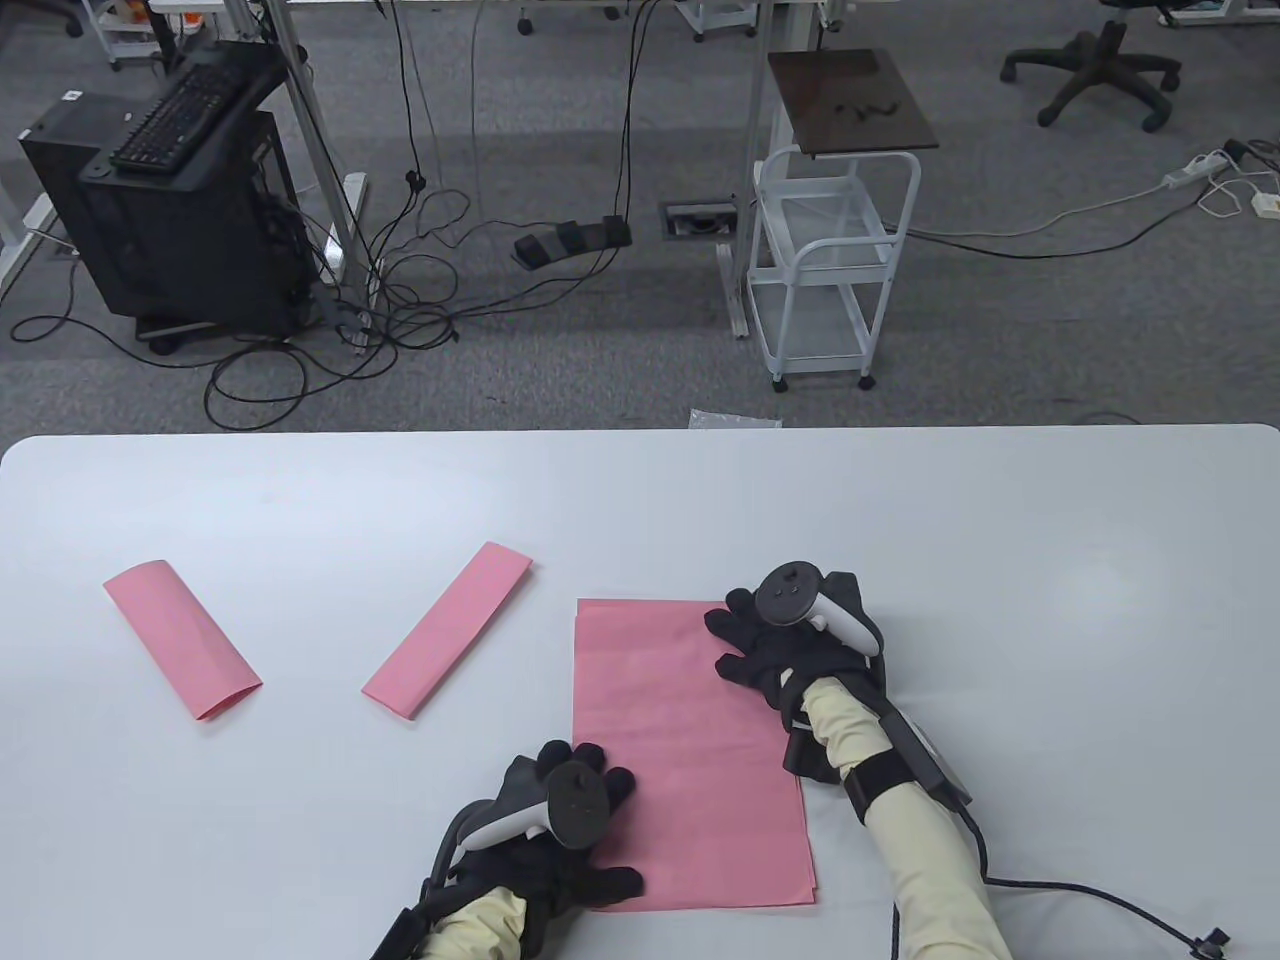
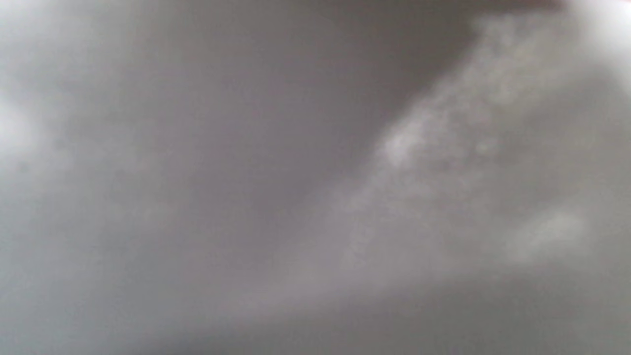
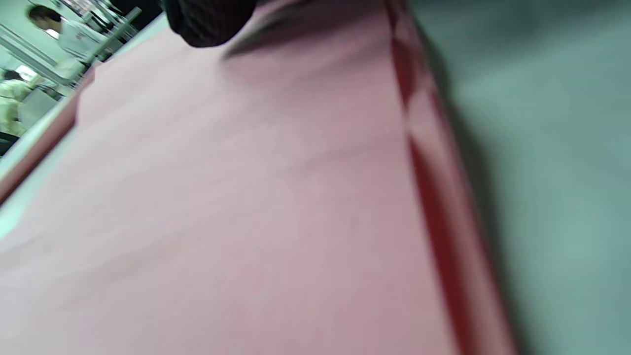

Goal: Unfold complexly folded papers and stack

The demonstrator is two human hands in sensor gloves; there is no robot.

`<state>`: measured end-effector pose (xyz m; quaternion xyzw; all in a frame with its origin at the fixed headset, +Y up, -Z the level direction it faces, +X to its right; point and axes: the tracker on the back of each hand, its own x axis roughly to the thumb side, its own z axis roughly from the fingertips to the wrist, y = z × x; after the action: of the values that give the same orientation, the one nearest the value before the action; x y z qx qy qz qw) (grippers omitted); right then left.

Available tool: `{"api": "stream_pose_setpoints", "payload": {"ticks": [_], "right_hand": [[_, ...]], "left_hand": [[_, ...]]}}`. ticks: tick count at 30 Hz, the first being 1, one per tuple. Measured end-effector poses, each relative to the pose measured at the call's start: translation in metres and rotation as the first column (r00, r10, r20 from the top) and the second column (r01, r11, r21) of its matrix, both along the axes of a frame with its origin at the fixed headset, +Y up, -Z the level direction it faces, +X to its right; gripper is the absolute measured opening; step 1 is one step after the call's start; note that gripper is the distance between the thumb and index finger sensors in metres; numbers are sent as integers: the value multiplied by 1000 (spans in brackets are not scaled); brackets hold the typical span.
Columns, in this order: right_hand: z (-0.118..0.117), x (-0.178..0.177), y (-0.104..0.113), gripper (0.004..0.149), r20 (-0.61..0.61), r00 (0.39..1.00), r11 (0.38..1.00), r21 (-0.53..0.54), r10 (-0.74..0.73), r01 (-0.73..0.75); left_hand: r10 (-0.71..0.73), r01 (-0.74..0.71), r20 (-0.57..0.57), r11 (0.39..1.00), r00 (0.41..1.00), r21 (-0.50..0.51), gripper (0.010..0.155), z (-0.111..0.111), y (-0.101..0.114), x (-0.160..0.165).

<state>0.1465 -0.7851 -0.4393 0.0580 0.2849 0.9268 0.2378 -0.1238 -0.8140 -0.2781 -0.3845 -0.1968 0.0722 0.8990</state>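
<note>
A large pink sheet lies flat on the white table, near the front middle. My left hand rests flat on its near left corner, fingers spread. My right hand presses flat on its far right part, fingers spread. Two folded pink strips lie to the left: one near the middle, one at the far left. In the right wrist view the pink sheet fills the frame with a gloved fingertip touching it at the top. The left wrist view is a grey blur.
The table's far edge runs across the middle of the table view. Beyond it on the floor stand a white cart and a black computer case with cables. A black cable trails from my right arm.
</note>
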Motion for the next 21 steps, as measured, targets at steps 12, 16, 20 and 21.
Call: {"api": "stream_pose_setpoints", "payload": {"ticks": [12,16,20,21], "right_hand": [[137,7,-9,80,-401,907,987,-44,127,-158],[139,12,-17,80,-349,933,991,-65,86,-116],[139,10,-17,81,-372,919,986,-49,131,-161],[139,11,-18,81,-365,924,987,-60,115,-147]], "left_hand": [[7,-7,0,1000,1000,1,94,-1,0,0],[4,-4,-7,1000,1000,9,94,-1,0,0],[-7,9,-43,998,999,64,86,-1,16,11],[-3,6,-35,997,999,72,84,0,20,17]]}}
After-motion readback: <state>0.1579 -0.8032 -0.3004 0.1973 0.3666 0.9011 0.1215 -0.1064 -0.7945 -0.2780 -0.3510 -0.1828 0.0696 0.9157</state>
